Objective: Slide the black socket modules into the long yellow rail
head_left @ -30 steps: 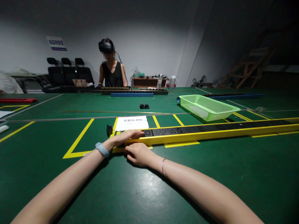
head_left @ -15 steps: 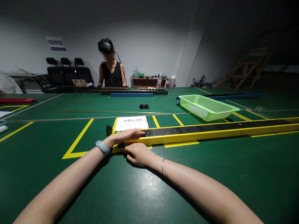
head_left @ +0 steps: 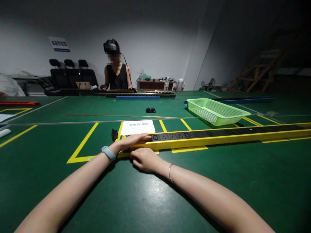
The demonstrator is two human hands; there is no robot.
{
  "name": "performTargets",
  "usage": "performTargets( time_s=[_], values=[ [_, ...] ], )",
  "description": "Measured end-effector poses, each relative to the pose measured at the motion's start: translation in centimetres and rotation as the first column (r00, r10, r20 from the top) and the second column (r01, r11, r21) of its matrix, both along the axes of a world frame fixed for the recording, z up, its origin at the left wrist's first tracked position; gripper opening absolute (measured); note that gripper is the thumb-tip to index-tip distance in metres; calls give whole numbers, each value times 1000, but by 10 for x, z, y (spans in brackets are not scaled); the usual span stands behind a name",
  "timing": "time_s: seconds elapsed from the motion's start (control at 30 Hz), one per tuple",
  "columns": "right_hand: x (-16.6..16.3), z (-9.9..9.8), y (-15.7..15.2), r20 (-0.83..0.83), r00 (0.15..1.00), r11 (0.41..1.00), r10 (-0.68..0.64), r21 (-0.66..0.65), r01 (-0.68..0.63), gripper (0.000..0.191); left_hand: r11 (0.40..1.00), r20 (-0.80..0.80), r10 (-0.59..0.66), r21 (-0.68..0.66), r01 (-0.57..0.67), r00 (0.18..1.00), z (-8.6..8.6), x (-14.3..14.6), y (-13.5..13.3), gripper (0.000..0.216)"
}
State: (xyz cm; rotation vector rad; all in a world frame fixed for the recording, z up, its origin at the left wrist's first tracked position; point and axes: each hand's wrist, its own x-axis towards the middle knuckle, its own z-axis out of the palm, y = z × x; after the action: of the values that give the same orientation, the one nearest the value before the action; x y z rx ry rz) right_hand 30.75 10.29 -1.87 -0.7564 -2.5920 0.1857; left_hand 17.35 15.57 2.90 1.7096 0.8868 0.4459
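Note:
A long yellow power strip (head_left: 179, 142), its rail carrying black socket modules (head_left: 171, 136), lies across the table before me. Over its left end, my left hand (head_left: 132, 139) rests with fingers stretched out flat, the fingertips reaching into the channel at the first socket. My right hand (head_left: 145, 159) is closed, curled against the front side of the rail near that same end; whatever its fingers hold, if anything, is hidden. Behind the left hand lies a white paper label (head_left: 138, 126) with printed characters. A small black part (head_left: 114, 134) sits just left of the label.
A light green basket (head_left: 216, 113) stands behind the strip on the right. Two small black modules (head_left: 150, 110) lie mid-table, beyond a thin long rod (head_left: 116, 116). A blue rail (head_left: 138, 97) lies farther back, where a person (head_left: 118, 74) in a headset stands. Yellow tape (head_left: 82, 142) marks the table.
The view has shifted very slightly. Both hands stay at the left end of the power strip, with no clear movement along it.

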Motion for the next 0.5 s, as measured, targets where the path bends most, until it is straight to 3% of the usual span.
performTargets(
  time_s=[0.23,0.5],
  values=[
    [-1,-1,1,10,1000,1000,-4,5,4,9,998,31,-8,-69,10,999,-2,-1,2,56],
    [1,0,1,27,1000,1000,-8,3,8,10,994,-90,-24,102,33,996,6,-2,0,58]
  ],
)
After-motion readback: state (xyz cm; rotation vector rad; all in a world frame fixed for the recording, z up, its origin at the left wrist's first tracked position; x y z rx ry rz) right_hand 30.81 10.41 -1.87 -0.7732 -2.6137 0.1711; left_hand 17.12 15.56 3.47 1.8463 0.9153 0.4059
